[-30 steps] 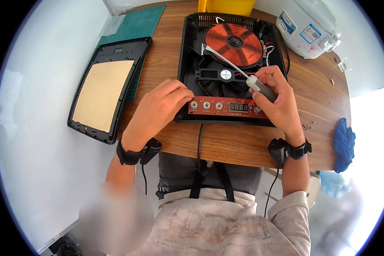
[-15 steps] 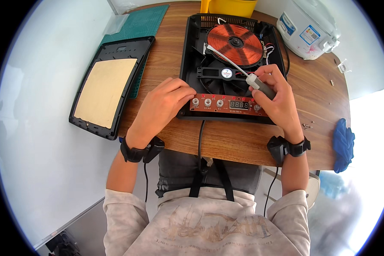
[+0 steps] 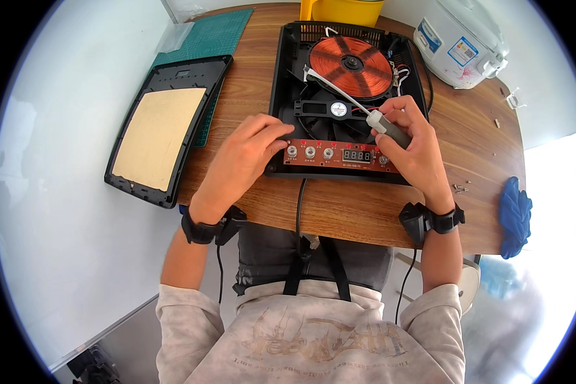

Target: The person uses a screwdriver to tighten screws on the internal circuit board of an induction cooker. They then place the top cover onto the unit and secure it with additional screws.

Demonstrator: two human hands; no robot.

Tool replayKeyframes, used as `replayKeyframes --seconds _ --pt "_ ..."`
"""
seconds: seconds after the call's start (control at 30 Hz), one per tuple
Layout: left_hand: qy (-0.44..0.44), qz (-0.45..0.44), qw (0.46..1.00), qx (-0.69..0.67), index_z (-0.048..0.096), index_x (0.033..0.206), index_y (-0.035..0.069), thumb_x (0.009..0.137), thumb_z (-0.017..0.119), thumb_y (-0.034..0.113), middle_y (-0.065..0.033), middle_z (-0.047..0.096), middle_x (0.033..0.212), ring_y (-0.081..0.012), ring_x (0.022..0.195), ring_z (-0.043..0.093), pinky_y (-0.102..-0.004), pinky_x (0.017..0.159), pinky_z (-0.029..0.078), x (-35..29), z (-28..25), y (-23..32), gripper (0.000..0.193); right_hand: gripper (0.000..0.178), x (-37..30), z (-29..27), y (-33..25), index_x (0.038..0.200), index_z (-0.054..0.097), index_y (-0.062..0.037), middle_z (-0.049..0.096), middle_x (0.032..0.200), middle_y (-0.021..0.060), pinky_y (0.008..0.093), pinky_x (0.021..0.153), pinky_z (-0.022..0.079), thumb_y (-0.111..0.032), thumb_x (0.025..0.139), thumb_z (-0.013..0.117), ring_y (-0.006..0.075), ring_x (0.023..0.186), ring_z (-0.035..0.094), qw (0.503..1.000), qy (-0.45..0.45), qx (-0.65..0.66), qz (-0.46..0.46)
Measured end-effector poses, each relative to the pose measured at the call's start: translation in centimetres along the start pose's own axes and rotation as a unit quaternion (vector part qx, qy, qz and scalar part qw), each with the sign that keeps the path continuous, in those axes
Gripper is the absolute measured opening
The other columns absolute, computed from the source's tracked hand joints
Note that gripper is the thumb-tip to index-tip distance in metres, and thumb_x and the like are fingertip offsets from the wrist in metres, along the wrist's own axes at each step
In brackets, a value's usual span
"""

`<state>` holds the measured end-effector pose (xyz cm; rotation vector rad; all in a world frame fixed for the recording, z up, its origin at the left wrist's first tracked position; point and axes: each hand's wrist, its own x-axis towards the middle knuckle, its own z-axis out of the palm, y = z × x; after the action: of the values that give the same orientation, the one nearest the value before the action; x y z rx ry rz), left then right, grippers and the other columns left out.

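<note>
The left hand [image 3: 242, 153] has loosened its pinch: its thumb and forefinger, bunched together at the upper left corner of the long reddish-brown circuit board [image 3: 334, 164] in both earlier pictures, now stand apart, the forefinger stretched out above that corner and the thumb lower, by the board's end. The round grey blur that covered the rolled beige fabric sleeve [image 3: 189, 313] on the left arm one second ago has gone, leaving the sleeve's folds plainly visible.
</note>
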<state>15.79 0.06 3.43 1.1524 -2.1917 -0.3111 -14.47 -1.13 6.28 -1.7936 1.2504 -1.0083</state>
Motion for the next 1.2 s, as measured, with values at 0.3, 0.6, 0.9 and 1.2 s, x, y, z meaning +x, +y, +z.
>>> replayKeyframes --seconds 0.3,0.6,0.9,1.2 --pt "0.032 -0.153 0.98 -0.125 0.068 0.122 0.006 0.094 0.074 0.009 -0.0092 0.053 0.144 -0.0254 0.131 0.057 -0.0374 0.105 0.05 -2.2 0.6 0.7 0.029 0.032 0.0 0.4 0.0 0.117 0.06 -0.0037 0.075 0.102 0.0093 0.0306 0.086 0.054 -0.004 0.088 0.073 0.0149 0.093 0.069 1.0 0.018 -0.011 -0.02" --pt "0.08 -0.153 0.97 -0.17 0.069 0.124 0.007 0.095 0.072 0.008 -0.0101 0.046 0.152 -0.0276 0.141 0.052 -0.0371 0.106 0.05 -3.2 3.0 1.0 0.029 0.027 0.3 0.1 0.2 0.116 0.07 -0.0032 0.073 0.1 0.0028 0.0267 0.084 0.054 -0.006 0.09 0.078 0.0104 0.091 0.068 0.999 0.035 -0.012 -0.028" --pt "0.07 -0.199 0.961 -0.18 0.069 0.125 0.01 0.094 0.073 0.02 -0.0081 0.046 0.153 -0.0279 0.128 0.059 -0.0367 0.096 0.052 -3.0 2.6 1.4 0.033 0.016 0.0 -1.0 -1.7 0.11 0.075 -0.0032 0.07 0.085 -0.0001 0.0219 0.062 0.05 -0.007 0.093 0.075 0.0042 0.067 0.061 0.999 0.025 0.043 0.011" --pt "0.099 -0.169 0.967 -0.161 0.067 0.127 0.013 0.096 0.07 0.025 -0.0083 0.046 0.154 -0.0308 0.123 0.062 -0.0406 0.098 0.052 -3.5 3.5 0.9 0.034 0.017 0.7 -2.4 -6.0 0.102 0.077 -0.0003 0.076 0.102 0.0071 0.0285 0.084 0.056 0.0 0.085 0.075 0.0163 0.093 0.071 0.974 -0.066 -0.137 -0.166"
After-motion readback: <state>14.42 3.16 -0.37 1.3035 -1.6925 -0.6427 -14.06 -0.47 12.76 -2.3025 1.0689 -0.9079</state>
